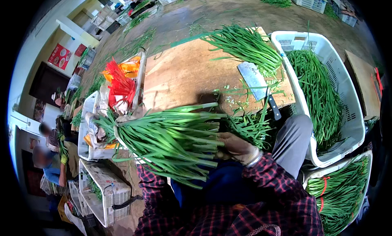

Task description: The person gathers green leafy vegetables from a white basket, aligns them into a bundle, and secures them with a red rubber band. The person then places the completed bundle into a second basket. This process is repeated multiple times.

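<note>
A loose bunch of green garlic chives (pixel 171 138) fans out over my lap, cut stem ends to the right. My left hand (pixel 122 125), gloved and mostly hidden by the leaves, is shut on the leafy end. Bare-looking fingers of my right hand (pixel 239 147) touch the stem ends; whether they grip a stem cannot be told. On the wooden board (pixel 183 73) in front lie a second bunch of chives (pixel 245 46) and a cleaver (pixel 254 79) with a black handle (pixel 274 107), among cut scraps.
At right stand a white plastic crate (pixel 352 113) of loose chives and another crate (pixel 370 162) with red-banded bunches. Red ties (pixel 121 83) lie in a crate left of the board. An empty-looking white crate (pixel 118 196) stands lower left. Two people (pixel 55 159) work at far left.
</note>
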Available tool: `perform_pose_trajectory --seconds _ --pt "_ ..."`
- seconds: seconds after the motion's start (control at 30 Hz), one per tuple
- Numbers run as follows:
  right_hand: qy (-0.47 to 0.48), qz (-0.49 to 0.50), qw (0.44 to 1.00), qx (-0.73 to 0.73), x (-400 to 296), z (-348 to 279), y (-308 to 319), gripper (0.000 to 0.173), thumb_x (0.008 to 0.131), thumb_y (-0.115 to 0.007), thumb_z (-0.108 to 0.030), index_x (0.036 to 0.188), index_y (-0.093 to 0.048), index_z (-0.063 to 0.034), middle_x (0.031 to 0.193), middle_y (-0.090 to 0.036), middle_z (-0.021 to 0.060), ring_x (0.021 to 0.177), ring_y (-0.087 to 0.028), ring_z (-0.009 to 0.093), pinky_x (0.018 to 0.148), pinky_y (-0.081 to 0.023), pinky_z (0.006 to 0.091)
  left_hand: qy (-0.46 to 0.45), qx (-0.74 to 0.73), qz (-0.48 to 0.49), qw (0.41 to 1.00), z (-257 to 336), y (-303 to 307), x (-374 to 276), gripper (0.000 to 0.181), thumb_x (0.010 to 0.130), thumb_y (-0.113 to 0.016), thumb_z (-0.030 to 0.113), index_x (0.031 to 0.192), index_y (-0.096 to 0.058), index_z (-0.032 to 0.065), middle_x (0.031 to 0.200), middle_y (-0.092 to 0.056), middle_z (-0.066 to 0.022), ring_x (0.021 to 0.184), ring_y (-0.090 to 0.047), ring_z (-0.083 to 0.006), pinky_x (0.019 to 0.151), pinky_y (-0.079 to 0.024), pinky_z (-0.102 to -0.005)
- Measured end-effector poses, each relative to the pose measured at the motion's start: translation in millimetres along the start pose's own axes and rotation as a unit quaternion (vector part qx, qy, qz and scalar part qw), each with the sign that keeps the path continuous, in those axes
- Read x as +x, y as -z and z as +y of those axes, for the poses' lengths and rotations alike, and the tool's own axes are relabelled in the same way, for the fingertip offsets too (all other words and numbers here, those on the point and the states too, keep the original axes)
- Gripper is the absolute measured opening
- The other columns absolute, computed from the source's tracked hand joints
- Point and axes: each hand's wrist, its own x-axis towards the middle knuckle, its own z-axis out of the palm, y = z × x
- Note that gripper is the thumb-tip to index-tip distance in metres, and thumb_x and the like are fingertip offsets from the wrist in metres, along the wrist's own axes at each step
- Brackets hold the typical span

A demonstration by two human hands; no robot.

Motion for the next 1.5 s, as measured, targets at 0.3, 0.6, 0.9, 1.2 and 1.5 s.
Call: perform_pose_trajectory --seconds 0.3,0.6,0.9,1.2,1.5 --pt "0.282 0.113 0.907 -0.29 -31 -65 24 0.042 0.095 -0.056 -0.038 0.115 -0.063 -0.0023 0.096 -0.064 0.004 0.086 -0.055 0.012 0.078 -0.042 0.0244 -0.051 0.05 0.094 0.993 -3 14 0 0.016 0.086 -0.064 0.018 0.093 -0.05 0.0197 0.085 -0.052 0.0082 0.082 -0.051 -0.0077 0.095 -0.041 -0.0334" --pt "0.266 0.087 0.946 -0.165 14 -46 20 0.028 0.088 -0.067 -0.026 0.102 -0.069 -0.0022 0.096 -0.069 0.0067 0.09 -0.062 0.017 0.082 -0.048 0.03 -0.066 0.081 0.157 0.982 6 31 -2 0.017 0.085 -0.065 0.017 0.094 -0.05 0.0189 0.085 -0.052 0.0076 0.083 -0.052 -0.0079 0.097 -0.04 -0.0336" --pt "0.347 0.164 0.918 0.103 -5 6 40 0.024 0.095 -0.056 -0.02 0.111 -0.062 -0.0024 0.106 -0.066 0.0066 0.096 -0.061 0.017 0.085 -0.048 0.0318 -0.038 0.071 0.184 0.98 0 41 26 0.017 0.087 -0.061 0.019 0.097 -0.057 0.0067 0.095 -0.061 0.0 0.098 -0.058 -0.0149 0.11 -0.032 -0.0432" --pt "0.281 0.173 0.941 0.07 -39 29 75 0.027 0.095 -0.059 -0.024 0.104 -0.064 0.0 0.09 -0.068 0.0088 0.076 -0.065 0.017 0.071 -0.053 0.0291 0.025 0.102 0.211 0.972 16 41 46 0.015 0.086 -0.062 0.025 0.089 -0.063 0.0101 0.09 -0.065 -0.0034 0.09 -0.06 -0.0198 0.098 -0.043 -0.0374" --pt "0.443 0.237 0.864 0.049 -84 -18 81 0.02 0.094 -0.06 -0.021 0.096 -0.062 -0.0015 0.074 -0.06 0.0038 0.066 -0.056 0.012 0.06 -0.047 0.0254 -0.03 0.153 0.199 0.968 25 33 47 0.016 0.087 -0.06 0.022 0.091 -0.062 0.0065 0.092 -0.064 -0.0044 0.092 -0.06 -0.0194 0.098 -0.043 -0.0393"
